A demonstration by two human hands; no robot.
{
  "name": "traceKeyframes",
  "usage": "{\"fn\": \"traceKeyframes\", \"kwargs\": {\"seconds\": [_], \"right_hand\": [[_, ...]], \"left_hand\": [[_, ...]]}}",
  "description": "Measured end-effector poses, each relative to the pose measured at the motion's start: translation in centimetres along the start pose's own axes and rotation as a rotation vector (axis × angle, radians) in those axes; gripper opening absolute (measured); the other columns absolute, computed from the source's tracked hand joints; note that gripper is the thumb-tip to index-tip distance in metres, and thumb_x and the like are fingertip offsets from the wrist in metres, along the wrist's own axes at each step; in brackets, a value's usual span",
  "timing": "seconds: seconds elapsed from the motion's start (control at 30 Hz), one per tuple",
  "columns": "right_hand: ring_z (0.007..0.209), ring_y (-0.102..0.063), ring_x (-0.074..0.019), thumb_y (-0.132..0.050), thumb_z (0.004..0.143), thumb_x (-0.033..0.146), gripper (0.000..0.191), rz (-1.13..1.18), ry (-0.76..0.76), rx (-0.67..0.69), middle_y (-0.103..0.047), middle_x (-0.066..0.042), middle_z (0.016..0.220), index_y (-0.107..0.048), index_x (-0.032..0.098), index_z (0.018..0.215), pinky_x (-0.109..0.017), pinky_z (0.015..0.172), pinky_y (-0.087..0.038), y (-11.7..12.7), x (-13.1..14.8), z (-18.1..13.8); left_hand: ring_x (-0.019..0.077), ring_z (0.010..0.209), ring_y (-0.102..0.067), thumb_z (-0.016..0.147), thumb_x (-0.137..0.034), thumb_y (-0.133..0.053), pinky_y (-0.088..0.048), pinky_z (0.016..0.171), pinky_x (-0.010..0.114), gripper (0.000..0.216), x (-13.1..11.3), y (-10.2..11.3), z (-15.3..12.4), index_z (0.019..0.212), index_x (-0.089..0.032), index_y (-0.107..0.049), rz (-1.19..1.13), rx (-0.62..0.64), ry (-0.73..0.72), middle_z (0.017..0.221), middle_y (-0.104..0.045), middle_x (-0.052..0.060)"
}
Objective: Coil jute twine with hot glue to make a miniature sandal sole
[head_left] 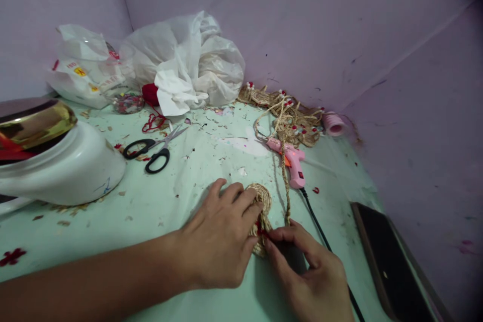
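Note:
A coiled straw-braid piece (264, 196) lies flat on the table, with two rounded ends and a narrower middle. My left hand (222, 236) grips it from the left, thumb and fingers resting on it, and covers part of it. At its middle, my right hand (313, 266) pinches a small red piece (263, 231) between thumb and forefinger; whether it is yarn or cloth I cannot make out. A loose braided cord (286, 181) runs from beside my right fingers up past a pink glue gun (296, 168), which lies on its side.
Black-handled scissors (156, 153) lie open left of centre. A white rounded container (86, 166) stands at left, near a red flower shape (13, 256). Behind are plastic bags (192, 55), red yarn (151, 94), finished straw pieces (302, 123) and a pink spool (334, 124). A phone (388, 261) lies right.

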State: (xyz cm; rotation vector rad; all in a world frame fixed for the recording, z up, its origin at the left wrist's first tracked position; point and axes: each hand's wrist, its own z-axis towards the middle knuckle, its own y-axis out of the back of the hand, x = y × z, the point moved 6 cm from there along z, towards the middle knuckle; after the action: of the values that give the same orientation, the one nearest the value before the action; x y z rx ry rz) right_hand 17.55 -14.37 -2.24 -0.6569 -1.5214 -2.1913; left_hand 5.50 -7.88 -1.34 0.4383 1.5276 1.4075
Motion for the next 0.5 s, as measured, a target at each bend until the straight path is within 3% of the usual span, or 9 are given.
{"fn": "traceKeyframes", "kwargs": {"seconds": [0.23, 0.5], "right_hand": [[0.066, -0.065, -0.0182, -0.059, 0.078, 0.024, 0.006, 0.006, -0.038, -0.037, -0.069, -0.001, 0.070, -0.065, 0.022, 0.079, -0.033, 0.071, -0.053, 0.08, -0.21, -0.44], [0.065, -0.067, -0.0199, -0.066, 0.076, 0.032, 0.012, -0.112, 0.121, -0.083, -0.070, 0.001, 0.067, -0.060, 0.022, 0.079, -0.041, 0.081, -0.048, 0.26, 0.71, -0.17]], "left_hand": [[0.0332, 0.118, -0.040, 0.086, -0.033, -0.044, -0.026, 0.102, 0.057, 0.044, -0.05, -0.14, 0.00, 0.125, -0.014, -0.049, 0.019, 0.017, 0.014, 0.132, -0.048, 0.012], [0.0328, 0.117, -0.041, 0.085, -0.031, -0.044, -0.025, 0.102, 0.057, 0.045, -0.07, -0.14, 0.12, 0.126, -0.013, -0.048, 0.022, 0.039, 0.008, 0.131, -0.048, 0.013]]}}
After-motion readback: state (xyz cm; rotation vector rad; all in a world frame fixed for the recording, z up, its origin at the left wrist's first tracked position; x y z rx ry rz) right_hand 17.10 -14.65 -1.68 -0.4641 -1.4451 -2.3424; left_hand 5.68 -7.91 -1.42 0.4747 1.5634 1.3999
